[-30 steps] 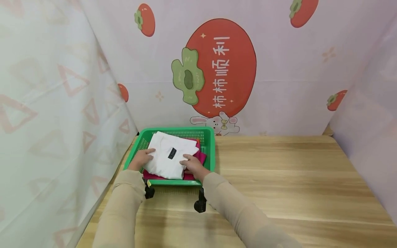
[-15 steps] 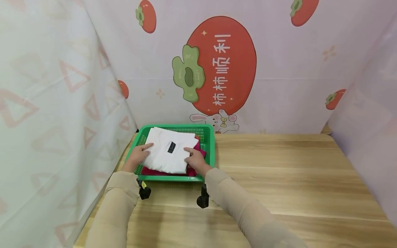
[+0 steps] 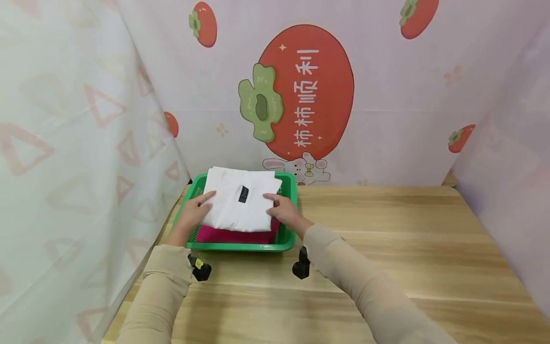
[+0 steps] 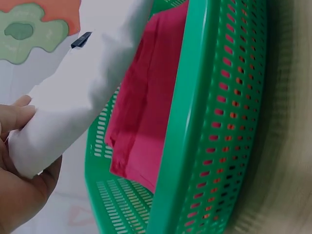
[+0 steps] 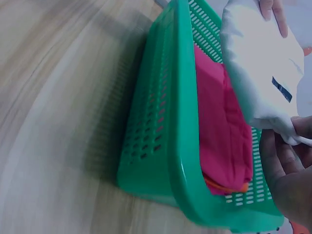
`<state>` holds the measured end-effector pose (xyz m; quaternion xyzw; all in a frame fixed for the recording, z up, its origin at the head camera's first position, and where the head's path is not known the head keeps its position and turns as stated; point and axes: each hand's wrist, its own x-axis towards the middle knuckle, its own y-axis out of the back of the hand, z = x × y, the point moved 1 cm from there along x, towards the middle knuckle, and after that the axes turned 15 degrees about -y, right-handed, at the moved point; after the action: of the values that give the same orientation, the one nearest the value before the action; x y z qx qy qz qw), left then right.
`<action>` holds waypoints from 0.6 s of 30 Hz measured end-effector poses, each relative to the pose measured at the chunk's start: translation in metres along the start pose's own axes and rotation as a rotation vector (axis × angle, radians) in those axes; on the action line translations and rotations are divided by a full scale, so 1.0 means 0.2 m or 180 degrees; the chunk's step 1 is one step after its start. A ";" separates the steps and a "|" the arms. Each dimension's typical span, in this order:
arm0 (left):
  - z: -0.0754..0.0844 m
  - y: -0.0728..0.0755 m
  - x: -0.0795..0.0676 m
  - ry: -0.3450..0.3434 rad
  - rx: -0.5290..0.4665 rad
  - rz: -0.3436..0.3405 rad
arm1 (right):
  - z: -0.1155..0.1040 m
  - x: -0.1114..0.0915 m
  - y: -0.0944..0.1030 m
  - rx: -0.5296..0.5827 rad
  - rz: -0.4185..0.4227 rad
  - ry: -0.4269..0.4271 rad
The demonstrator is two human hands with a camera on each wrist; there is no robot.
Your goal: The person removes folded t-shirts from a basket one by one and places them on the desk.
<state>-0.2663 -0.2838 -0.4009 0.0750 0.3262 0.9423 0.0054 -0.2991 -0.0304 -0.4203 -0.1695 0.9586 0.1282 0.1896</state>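
Observation:
A folded white shirt (image 3: 240, 210) with a black neck label is held up between both hands over the green basket (image 3: 240, 247). My left hand (image 3: 192, 214) grips its left side, thumb on top and fingers underneath, as the left wrist view shows. On the opposite side my right hand (image 5: 292, 168) pinches the shirt's edge in the same way. Beneath it, folded magenta cloth (image 4: 146, 107) lies inside the basket, with a gap between the two in both wrist views. A strip of orange cloth (image 5: 225, 187) peeks out below the magenta one.
The basket stands at the back left of a wooden table (image 3: 386, 248), close to the left curtain (image 3: 86, 167). Behind the table hangs a printed backdrop (image 3: 386, 95). Each wrist carries a black camera mount (image 3: 302, 263).
The white shirt has risen from the pile in the basket, with both hands lifting it. The right hand has shifted slightly right, and more of the magenta cloth's front shows.

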 end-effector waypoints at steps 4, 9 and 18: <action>0.05 -0.03 0.00 -0.0058 -0.0080 -0.0054 | 0.01 -0.03 0.06 0.0146 -0.0126 -0.0121; 0.12 -0.09 0.02 -0.0128 -0.0143 -0.0129 | 0.05 -0.07 0.14 0.0194 -0.0127 -0.0230; 0.22 -0.24 0.01 -0.0262 -0.0360 0.0041 | 0.12 -0.15 0.29 0.0063 0.0012 0.0019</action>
<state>-0.2649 -0.2189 -0.3967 0.1153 0.2714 0.9554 0.0169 -0.2865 0.0377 -0.4183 -0.1661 0.9607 0.1185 0.1882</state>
